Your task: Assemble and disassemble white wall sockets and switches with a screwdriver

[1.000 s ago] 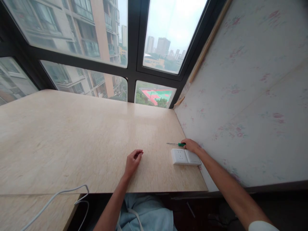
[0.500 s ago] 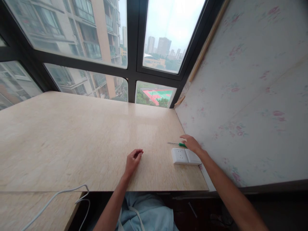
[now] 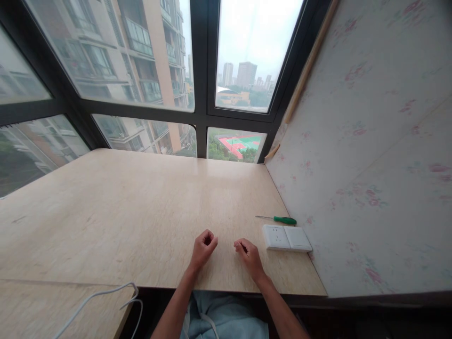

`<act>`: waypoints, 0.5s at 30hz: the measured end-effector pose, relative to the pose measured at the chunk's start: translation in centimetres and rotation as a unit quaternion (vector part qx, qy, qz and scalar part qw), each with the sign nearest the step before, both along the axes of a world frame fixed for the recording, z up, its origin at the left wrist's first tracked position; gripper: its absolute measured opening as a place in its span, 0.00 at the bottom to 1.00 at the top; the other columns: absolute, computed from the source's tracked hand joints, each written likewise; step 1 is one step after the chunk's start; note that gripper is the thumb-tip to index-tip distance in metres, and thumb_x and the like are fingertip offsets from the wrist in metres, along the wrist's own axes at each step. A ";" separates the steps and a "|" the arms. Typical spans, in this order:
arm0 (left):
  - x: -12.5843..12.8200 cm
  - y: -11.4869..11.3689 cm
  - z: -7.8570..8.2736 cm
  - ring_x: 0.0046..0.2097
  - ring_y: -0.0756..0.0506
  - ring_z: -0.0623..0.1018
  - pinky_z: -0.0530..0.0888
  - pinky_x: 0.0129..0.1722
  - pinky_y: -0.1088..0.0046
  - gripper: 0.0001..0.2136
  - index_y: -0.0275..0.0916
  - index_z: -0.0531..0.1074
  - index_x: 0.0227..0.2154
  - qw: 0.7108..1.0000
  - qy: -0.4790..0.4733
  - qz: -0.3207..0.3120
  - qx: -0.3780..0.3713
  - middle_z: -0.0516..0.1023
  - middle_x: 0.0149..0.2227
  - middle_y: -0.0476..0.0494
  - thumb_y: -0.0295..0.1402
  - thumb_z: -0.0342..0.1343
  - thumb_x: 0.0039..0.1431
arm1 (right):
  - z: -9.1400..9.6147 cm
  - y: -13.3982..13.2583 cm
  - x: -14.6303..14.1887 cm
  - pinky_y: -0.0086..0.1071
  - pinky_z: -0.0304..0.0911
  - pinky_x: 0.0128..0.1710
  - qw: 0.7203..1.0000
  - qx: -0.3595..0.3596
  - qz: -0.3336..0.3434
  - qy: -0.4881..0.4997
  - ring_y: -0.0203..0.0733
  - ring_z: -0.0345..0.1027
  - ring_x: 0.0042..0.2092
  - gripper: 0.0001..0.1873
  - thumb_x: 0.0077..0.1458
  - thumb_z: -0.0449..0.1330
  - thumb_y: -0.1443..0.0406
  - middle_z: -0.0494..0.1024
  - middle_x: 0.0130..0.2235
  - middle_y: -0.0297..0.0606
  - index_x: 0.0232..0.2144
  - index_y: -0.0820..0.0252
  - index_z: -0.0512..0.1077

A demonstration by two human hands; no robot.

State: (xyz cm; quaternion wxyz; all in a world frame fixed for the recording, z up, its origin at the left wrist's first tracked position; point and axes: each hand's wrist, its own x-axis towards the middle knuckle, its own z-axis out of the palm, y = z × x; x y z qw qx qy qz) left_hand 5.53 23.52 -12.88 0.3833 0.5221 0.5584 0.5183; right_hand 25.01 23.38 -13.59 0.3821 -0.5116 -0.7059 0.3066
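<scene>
My left hand (image 3: 205, 247) rests on the stone-patterned ledge with its fingers curled in and the thumb against them; nothing shows in it. To its right, a short gap away, my right hand (image 3: 248, 255) lies in a similar loose curl, nothing visible inside. Right of my right hand, and not touched by it, sits a white wall-socket and blank-plate pair (image 3: 287, 238). Just behind that pair lies a screwdriver (image 3: 284, 220) with a green handle, its thin shaft pointing left.
Pale ledge (image 3: 141, 212) runs to dark-framed windows (image 3: 202, 94) at the back. A flowered papered wall (image 3: 374, 165) bounds the right side. A white cable (image 3: 92, 295) loops over the lower surface's edge at the front left.
My right hand has come away from above the screwdriver handle, moving left and nearer to me. The screwdriver and socket pair stay on the ledge. The view has shifted slightly.
</scene>
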 end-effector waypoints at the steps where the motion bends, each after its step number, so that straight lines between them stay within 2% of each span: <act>1: 0.0 -0.1 -0.1 0.24 0.52 0.62 0.60 0.24 0.78 0.11 0.39 0.59 0.19 1.000 0.013 -0.008 -0.003 0.61 0.20 0.53 0.37 0.54 0.49 | -0.1 0.0 0.0 0.29 0.58 0.31 1.000 0.001 -0.003 0.003 0.38 0.65 0.30 0.20 0.64 0.49 0.56 0.72 0.27 0.36 0.27 0.60 0.70; 6: 0.0 -0.2 -0.4 0.24 0.53 0.57 0.56 0.24 0.77 0.12 0.40 0.53 0.17 0.999 0.045 -0.017 -0.008 0.55 0.19 0.54 0.35 0.50 0.47 | -0.3 0.0 0.0 0.30 0.57 0.33 1.000 0.015 0.002 -0.018 0.39 0.65 0.32 0.18 0.64 0.50 0.57 0.72 0.28 0.36 0.26 0.60 0.70; 15: 0.0 -0.2 -0.3 0.23 0.53 0.51 0.51 0.24 0.74 0.24 0.40 0.46 0.16 0.999 0.037 -0.018 -0.025 0.46 0.19 0.53 0.48 0.52 0.52 | -0.4 -0.1 -0.1 0.30 0.57 0.34 0.999 0.038 0.008 -0.032 0.39 0.66 0.32 0.17 0.64 0.50 0.59 0.73 0.28 0.36 0.27 0.59 0.70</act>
